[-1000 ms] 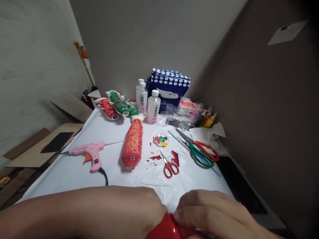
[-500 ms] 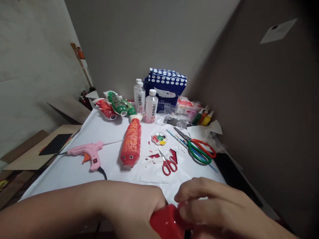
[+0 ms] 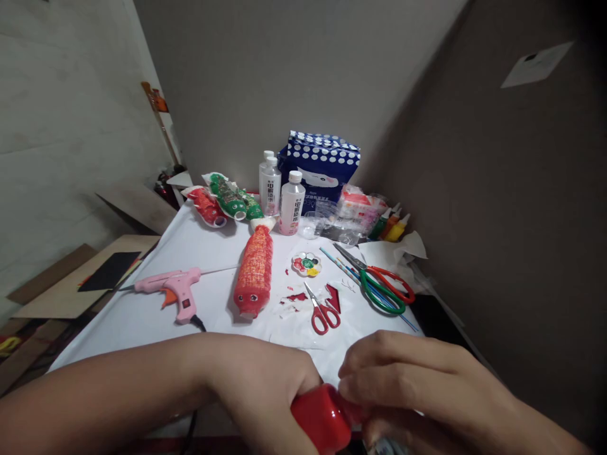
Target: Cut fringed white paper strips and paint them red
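Observation:
At the bottom of the view, my left hand [image 3: 270,385] is wrapped round a glossy red bottle-like object [image 3: 327,420] with rounded edges. The fingers of my right hand [image 3: 403,385] are bent and pinch the narrower right end of this object. Part of the red object is hidden by both hands, so its exact kind is unclear. Ahead of my hands lie small red-handled scissors [image 3: 323,316] beside red scraps [image 3: 334,298]. A red and orange fish-shaped craft piece [image 3: 255,272] with stuck-on eyes rests on the white-covered table [image 3: 142,335].
A pink glue gun [image 3: 183,287] with its cord lies left. Large scissors [image 3: 379,287] and thin sticks [image 3: 346,265] lie right of a flower-shaped paint palette [image 3: 306,264]. Bottles [image 3: 292,205], a blue bag [image 3: 327,161], paint bottles [image 3: 396,227] and fish crafts [image 3: 227,196] stand or lie behind.
The view has shifted slightly, so the tabletop things appear a little further right. Both hands stay on the red object, which has tilted slightly.

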Motion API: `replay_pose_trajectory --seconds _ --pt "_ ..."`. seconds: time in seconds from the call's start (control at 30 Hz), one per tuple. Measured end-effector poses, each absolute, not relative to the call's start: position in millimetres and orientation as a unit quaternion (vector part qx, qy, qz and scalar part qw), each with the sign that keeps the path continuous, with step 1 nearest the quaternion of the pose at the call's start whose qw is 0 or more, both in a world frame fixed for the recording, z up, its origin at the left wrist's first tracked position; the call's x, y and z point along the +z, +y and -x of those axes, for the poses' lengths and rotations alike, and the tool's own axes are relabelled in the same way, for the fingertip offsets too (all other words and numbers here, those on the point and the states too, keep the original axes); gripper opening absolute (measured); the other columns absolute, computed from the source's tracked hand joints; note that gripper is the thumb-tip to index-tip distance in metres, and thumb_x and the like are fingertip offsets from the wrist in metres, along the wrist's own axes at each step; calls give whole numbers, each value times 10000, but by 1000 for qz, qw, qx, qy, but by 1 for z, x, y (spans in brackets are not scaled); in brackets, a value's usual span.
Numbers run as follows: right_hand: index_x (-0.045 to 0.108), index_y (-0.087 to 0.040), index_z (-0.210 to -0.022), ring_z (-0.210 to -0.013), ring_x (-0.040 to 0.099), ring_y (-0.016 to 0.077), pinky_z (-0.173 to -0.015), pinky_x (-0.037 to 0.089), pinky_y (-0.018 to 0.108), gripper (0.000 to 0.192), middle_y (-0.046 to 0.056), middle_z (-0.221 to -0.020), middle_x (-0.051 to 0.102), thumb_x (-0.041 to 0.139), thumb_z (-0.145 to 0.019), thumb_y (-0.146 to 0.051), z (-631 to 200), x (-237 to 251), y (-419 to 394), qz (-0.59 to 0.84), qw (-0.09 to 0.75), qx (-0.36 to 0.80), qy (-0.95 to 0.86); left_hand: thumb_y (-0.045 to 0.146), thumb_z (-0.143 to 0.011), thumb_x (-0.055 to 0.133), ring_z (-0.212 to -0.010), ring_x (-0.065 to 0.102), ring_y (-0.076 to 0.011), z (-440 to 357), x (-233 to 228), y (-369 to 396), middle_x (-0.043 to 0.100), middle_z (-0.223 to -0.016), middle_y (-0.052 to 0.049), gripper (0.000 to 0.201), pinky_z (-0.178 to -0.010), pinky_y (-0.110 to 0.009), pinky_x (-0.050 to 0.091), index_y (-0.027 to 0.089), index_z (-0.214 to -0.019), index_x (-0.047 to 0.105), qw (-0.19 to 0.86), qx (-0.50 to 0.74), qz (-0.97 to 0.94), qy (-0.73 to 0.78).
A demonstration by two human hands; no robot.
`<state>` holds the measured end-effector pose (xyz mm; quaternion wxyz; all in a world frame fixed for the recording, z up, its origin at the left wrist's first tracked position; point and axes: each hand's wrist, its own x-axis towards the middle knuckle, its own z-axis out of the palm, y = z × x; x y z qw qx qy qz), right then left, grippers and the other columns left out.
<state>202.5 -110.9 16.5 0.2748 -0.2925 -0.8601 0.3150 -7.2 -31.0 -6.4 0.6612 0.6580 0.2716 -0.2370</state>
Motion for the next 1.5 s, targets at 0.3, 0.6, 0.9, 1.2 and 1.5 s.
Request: replay_pose_trajectory --seconds 0.3,0.6,0.9,1.2,1.5 --pt "652 -174 -1052 -976 637 177 -858 535 305 273 68 -970 674 640 -846 3 -211 8 -57 239 389 320 -830 311 -744 639 -537 438 -80 8 2 -19 620 -645 12 161 -493 -196 305 158 -763 685 753 -75 -613 225" --pt "646 -218 -970 -982 608 127 -854 530 236 155 22 -1003 637 690 -855 -124 -212 -1 -28 258 511 415 -707 259 -727 678 -609 498 -88 15 8 -13 628 -665 20 160 -557 -193 348 156 -847 696 746 -4 -615 255" --pt "615 -149 -1035 -818 660 179 -757 560 327 254 72 -945 678 677 -847 -309 -229 -50 58 496 433 288 -696 357 -725 711 -653 551 -115 13 20 -17 649 -804 -20 262 -594 -228 443 154 -892 708 626 162 -664 375" --pt "612 -145 -1124 -934 649 204 -804 554 399 234 72 -1114 643 590 -942 -291 -214 -96 130 563 263 158 -768 463 -666 769 -1351 297 -346 11 9 -6 479 -1385 -42 298 -1127 -546 211 321 -927 770 360 315 -746 463" --pt "616 -142 -1112 -954 646 215 -826 545 405 227 64 -1099 649 565 -955 -298 -254 -43 110 596 185 69 -778 531 -653 774 -1358 245 -387 13 -2 14 355 -1496 -13 406 -1120 -614 196 336 -1009 759 200 398 -748 491"
